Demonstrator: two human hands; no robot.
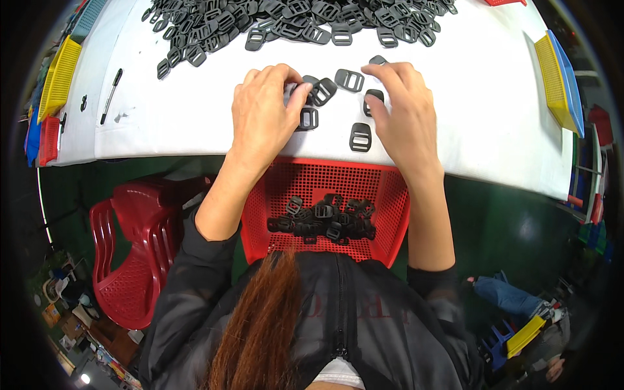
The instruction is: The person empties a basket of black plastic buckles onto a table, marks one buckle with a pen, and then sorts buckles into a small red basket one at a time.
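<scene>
We see both hands over the near edge of the white tabletop (162, 123), where a few loose black plastic buckles lie apart from the big heap of buckles (292, 23) along the far edge. Our left hand (263, 117) is curled with thumb and fingers closed on a small dark piece at its fingertips, which we take for a buckle, though most of it is hidden under the fingers. Our right hand (406, 117) lies flat and spread, fingers extended, gripping nothing that we can make out; its fingertips touch or nearly touch a buckle (373, 99) tucked at its inner side. Between the two hands sit three more: one buckle (350, 79) toward the far side, one (323, 91) just beside the left fingertips, and one (308, 119) close against the left thumb. A further buckle (361, 137) lies nearest the near edge, just left of the right hand and closer to it than to the left; its long axis runs roughly toward and away from us. Below the table edge, on our lap, a red perforated basket (383, 188) holds a small pile of buckles (322, 218). A black pen (110, 96) lies near the left edge, and a yellow basket (556, 81) stands at the right edge.
</scene>
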